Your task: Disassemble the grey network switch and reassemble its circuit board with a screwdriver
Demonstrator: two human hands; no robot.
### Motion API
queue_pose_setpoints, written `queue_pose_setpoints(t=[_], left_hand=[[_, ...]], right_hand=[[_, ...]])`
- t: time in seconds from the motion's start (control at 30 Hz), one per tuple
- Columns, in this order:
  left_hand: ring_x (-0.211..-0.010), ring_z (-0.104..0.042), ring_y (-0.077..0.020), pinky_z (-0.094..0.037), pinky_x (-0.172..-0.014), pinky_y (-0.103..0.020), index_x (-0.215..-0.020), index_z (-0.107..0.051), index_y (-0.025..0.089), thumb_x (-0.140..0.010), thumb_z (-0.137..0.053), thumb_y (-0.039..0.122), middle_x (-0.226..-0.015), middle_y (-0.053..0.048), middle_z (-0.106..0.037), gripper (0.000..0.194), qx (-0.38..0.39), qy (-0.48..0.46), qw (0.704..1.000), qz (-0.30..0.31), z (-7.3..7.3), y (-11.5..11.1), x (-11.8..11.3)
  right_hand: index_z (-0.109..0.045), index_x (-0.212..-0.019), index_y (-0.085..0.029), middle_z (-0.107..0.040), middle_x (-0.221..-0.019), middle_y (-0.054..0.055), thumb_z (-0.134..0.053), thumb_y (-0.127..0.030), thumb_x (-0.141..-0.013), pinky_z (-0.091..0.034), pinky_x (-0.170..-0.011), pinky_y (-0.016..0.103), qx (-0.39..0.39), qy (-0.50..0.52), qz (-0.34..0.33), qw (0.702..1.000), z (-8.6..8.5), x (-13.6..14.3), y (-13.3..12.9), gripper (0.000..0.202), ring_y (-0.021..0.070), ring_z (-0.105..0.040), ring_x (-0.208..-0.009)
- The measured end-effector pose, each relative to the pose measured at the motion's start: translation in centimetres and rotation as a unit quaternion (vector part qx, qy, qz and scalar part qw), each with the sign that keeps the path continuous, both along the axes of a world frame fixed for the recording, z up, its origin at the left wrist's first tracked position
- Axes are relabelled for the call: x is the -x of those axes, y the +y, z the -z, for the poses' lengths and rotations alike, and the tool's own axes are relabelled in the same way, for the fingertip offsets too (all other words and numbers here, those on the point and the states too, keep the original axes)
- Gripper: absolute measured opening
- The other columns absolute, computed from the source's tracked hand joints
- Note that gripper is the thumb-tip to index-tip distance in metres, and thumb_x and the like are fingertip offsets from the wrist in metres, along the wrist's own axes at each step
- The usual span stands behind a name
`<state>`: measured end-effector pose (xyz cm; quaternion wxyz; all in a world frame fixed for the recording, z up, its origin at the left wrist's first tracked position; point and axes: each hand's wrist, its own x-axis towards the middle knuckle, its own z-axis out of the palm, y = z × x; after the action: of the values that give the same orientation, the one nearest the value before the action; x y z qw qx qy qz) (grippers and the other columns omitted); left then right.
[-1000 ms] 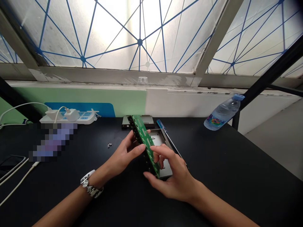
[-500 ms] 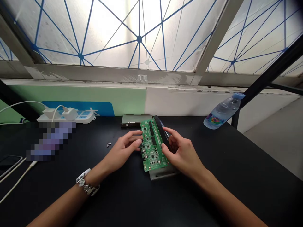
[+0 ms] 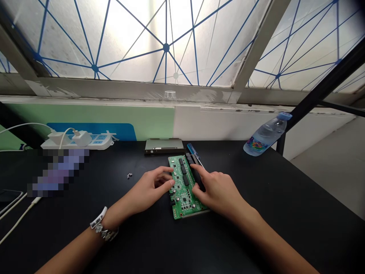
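A green circuit board [image 3: 182, 190] with black chips lies over a grey metal plate [image 3: 196, 214], whose edge shows below it. My left hand [image 3: 151, 188] has its thumb and fingertips at the board's left edge. Across the black strip [image 3: 196, 173] on the board's right side, my right hand [image 3: 216, 188] grips with thumb and forefinger. Behind the board is a flat grey metal part [image 3: 164, 144] with a dark front edge. A screwdriver with a blue handle [image 3: 192, 150] lies beside the board's far right corner.
Small screws [image 3: 129, 175] lie left of my left hand. A water bottle [image 3: 265, 137] leans at the back right. A white power strip [image 3: 99, 141] with plugs and cables is at the back left, near a blurred object [image 3: 58, 173]. A phone [image 3: 11, 198] is at far left.
The board has moved toward me and now covers most of the metal plate. Both hands have moved slightly nearer with it. More of the screwdriver shows.
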<state>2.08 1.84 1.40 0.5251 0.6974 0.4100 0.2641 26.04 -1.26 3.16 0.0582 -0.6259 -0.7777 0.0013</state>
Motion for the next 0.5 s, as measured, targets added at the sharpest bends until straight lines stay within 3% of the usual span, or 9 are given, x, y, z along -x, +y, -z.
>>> queue_pose_setpoints(t=[0.23, 0.5], left_hand=[[-0.098, -0.072, -0.0243, -0.057, -0.087, -0.038, -0.127, -0.066, 0.021, -0.098, -0.059, 0.049, -0.109, -0.009, -0.076, 0.041, -0.067, 0.051, 0.996, 0.002, 0.19, -0.40, -0.33], [-0.091, -0.072, -0.0229, -0.057, -0.078, -0.033, -0.117, -0.069, 0.021, -0.099, -0.059, 0.046, -0.101, -0.007, -0.076, 0.033, -0.101, 0.061, 0.993, 0.000, 0.17, -0.48, -0.28]], right_hand=[[-0.055, -0.147, -0.019, -0.073, -0.069, 0.005, -0.050, -0.027, -0.085, -0.016, -0.056, 0.032, 0.001, -0.035, 0.000, 0.999, -0.15, -0.02, -0.43, 0.063, 0.0256, -0.069, -0.062], [-0.059, -0.139, -0.022, -0.073, -0.070, 0.005, -0.050, -0.026, -0.087, -0.014, -0.056, 0.032, 0.004, -0.056, 0.008, 0.998, -0.19, 0.37, -0.40, 0.053, 0.0249, -0.070, -0.063]])
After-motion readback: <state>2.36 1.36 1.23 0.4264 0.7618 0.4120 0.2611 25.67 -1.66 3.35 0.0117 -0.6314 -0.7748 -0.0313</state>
